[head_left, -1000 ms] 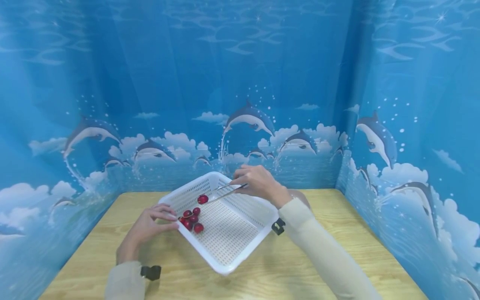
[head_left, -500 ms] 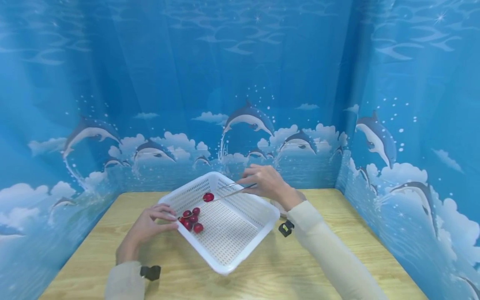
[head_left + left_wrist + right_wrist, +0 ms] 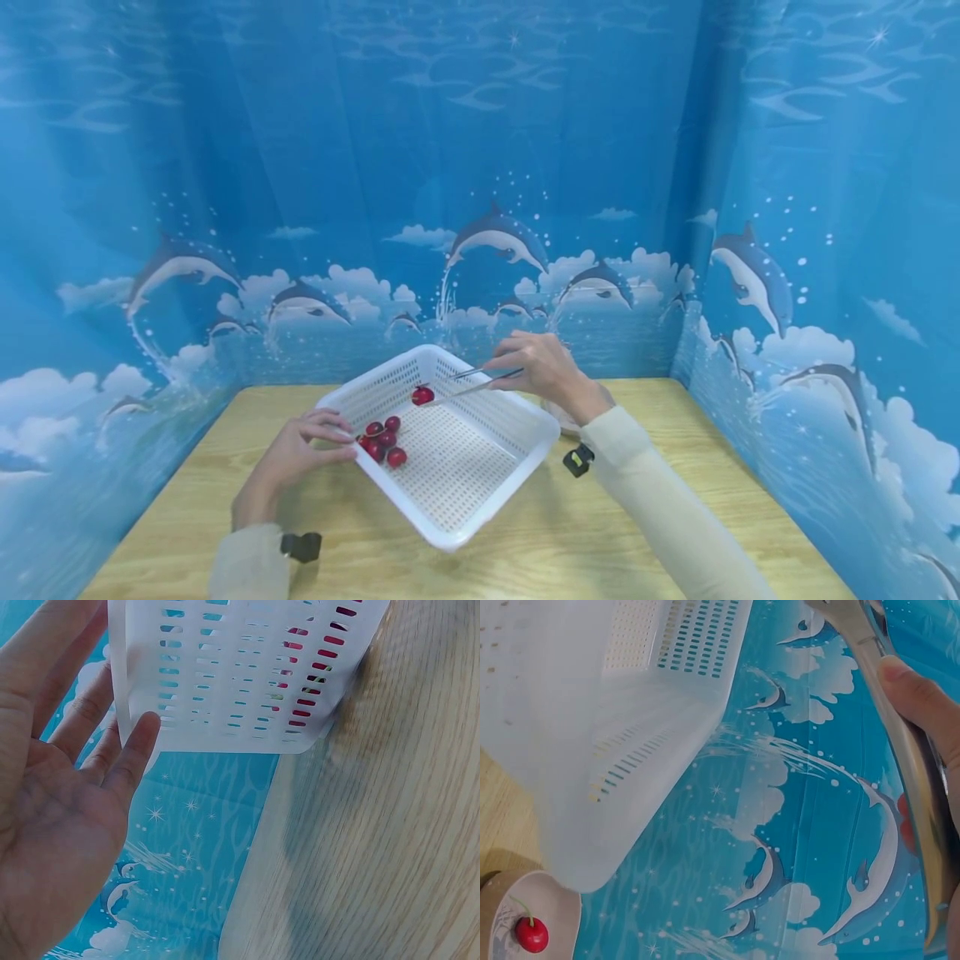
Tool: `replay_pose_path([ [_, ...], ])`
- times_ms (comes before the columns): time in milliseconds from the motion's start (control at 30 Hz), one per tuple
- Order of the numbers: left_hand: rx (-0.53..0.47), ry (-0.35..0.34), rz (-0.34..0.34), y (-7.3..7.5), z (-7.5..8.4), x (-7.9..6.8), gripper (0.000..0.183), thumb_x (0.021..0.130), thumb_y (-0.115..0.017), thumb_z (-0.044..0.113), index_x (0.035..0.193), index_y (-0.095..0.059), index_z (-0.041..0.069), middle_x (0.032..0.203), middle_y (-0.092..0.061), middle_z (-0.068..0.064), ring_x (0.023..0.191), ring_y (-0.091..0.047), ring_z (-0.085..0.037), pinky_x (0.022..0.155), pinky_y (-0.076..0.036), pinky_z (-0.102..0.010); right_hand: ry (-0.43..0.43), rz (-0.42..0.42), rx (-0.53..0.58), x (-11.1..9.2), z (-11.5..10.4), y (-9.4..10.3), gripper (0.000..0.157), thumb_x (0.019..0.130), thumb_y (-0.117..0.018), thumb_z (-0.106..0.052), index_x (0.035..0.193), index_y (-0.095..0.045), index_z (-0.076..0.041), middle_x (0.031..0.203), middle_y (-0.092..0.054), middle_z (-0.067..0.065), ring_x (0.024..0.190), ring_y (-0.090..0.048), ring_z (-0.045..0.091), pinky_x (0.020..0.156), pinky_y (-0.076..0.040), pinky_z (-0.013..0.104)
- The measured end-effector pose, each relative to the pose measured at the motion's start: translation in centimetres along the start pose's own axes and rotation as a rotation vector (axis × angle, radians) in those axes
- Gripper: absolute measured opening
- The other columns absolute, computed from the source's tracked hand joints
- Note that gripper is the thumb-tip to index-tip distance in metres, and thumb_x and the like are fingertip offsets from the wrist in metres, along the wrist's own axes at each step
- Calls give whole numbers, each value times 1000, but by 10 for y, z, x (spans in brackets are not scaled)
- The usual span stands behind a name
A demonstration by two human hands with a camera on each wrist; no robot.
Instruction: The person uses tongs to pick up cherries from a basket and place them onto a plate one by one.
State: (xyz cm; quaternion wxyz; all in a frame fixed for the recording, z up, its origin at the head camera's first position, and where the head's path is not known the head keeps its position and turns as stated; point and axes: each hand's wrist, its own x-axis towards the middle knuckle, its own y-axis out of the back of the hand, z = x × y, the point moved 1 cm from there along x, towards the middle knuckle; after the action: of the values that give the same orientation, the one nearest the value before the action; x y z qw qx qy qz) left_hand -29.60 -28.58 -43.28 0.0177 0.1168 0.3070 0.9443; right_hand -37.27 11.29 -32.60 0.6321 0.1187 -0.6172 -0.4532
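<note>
A white perforated plastic basket (image 3: 465,467) stands on the table, a corner toward me. My left hand (image 3: 300,443) holds its left rim; in the left wrist view, one finger (image 3: 135,754) lies against the outer wall, others behind the rim. My right hand (image 3: 543,367) grips metal tongs (image 3: 889,712), thumb (image 3: 911,686) on one arm. Their tips reach over the basket with one red cherry (image 3: 422,396) at the end, above the basket floor. Several more cherries (image 3: 386,437) lie clustered by the left wall, close to my left hand.
A small pale bowl (image 3: 559,896) with one stemmed cherry (image 3: 531,934) stands right of the basket, mostly hidden by my right wrist in the head view. The wooden table (image 3: 637,533) is bounded by blue dolphin-print curtains (image 3: 480,167) behind and at both sides.
My right hand has moved right, and the cherry at the tong tips has shifted right with it, away from the cluster. My left hand and the basket stay put.
</note>
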Motion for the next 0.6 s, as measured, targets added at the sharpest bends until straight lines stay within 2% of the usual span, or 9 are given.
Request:
replay_pose_path([
  [233, 4, 5, -3, 0, 0, 0, 28, 78, -90, 25, 98, -81, 8, 126, -72, -16, 136, -50, -43, 115, -32, -75, 21, 41, -34, -7, 4, 4, 26, 72, -91, -37, 92, -83, -21, 87, -78, -5, 74, -68, 9, 55, -49, 13],
  [400, 3, 6, -3, 0, 1, 0, 30, 78, -90, 25, 100, -81, 7, 126, -72, -16, 136, -50, -43, 115, -32, -74, 32, 70, -27, -12, 8, 10, 26, 71, -92, -34, 91, -83, -20, 87, -79, -4, 74, -68, 10, 52, -45, 12],
  [600, 11, 17, -4, 0, 2, -1, 31, 79, -90, 26, 100, -81, 7, 127, -72, -15, 136, -50, -42, 115, -33, -74, 31, 90, -38, -19, 13, 18, 25, 69, -94, -29, 89, -83, -20, 87, -79, -3, 74, -69, 11, 54, -49, 14],
])
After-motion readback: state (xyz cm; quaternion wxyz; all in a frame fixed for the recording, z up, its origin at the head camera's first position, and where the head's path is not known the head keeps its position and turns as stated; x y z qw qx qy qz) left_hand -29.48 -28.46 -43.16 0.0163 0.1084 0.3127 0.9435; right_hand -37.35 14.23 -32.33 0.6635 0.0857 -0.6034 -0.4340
